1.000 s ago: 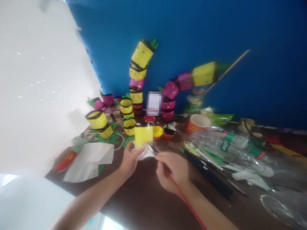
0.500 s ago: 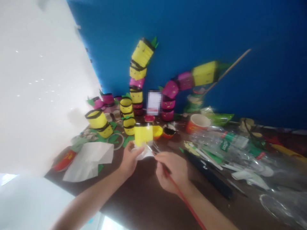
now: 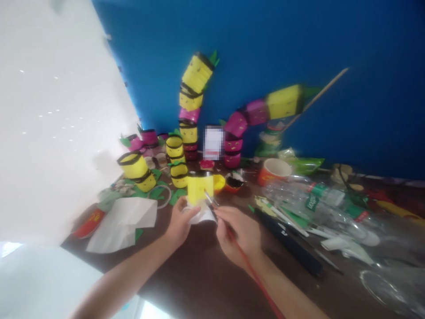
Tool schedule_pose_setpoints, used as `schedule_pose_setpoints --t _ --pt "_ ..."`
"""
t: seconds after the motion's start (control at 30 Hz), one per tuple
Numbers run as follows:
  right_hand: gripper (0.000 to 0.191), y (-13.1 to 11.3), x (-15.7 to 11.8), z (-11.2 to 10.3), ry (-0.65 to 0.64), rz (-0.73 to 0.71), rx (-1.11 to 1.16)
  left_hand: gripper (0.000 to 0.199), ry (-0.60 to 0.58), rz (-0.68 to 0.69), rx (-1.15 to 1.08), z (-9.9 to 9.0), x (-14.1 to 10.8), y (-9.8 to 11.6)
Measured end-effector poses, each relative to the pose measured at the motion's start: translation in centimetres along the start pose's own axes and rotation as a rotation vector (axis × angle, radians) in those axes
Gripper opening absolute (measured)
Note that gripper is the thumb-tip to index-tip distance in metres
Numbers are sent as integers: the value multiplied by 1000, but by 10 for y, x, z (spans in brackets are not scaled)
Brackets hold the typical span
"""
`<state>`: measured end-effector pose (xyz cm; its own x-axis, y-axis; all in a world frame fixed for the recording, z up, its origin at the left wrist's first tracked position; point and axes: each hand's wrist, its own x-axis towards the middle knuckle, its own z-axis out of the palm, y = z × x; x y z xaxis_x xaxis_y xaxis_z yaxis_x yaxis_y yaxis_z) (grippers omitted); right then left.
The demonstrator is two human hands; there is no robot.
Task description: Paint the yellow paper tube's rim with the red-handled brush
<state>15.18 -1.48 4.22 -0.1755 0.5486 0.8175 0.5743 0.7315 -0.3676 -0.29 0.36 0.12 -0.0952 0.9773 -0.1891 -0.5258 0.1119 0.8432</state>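
Note:
My left hand [image 3: 182,218] is closed on the lower end of a yellow-painted plastic cup [image 3: 198,188] with a black upper edge, its unpainted whitish part [image 3: 203,215] by the thumb. In my right hand [image 3: 239,232] is a paintbrush [image 3: 236,248] with a long red handle. Its tip lies against the yellow side of the cup, or just in front of it. Behind the cup stands a bowl of yellow paint [image 3: 218,182]. Beside that is a bowl with dark paint [image 3: 234,181], and farther back a small dish of red-pink paint [image 3: 207,164].
Several yellow and magenta painted cups [image 3: 133,166] stand at the left and back. Paper [image 3: 123,223] lies left near a tape roll [image 3: 168,197]. On the right are clear bottles [image 3: 308,199], a paper cup [image 3: 275,171], a dark long pouch [image 3: 288,241] and scraps.
The brush tip has moved up and slightly left onto the yellow part of the cup. The cup has shifted a little to the right and down.

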Motion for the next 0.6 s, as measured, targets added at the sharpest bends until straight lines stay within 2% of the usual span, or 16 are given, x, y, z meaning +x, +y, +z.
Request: schedule_pose_setpoints --t 0.2,0.4,0.6 --pt "17 -2 -2 -6 -1 -51 50 37 0 14 9 -7 6 -3" --pt "20 -1 4 -3 50 20 -13 40 -25 -15 -18 -4 3 -4" --pt "18 0 3 -1 18 60 -34 38 -54 -3 -15 -1 1 -3"
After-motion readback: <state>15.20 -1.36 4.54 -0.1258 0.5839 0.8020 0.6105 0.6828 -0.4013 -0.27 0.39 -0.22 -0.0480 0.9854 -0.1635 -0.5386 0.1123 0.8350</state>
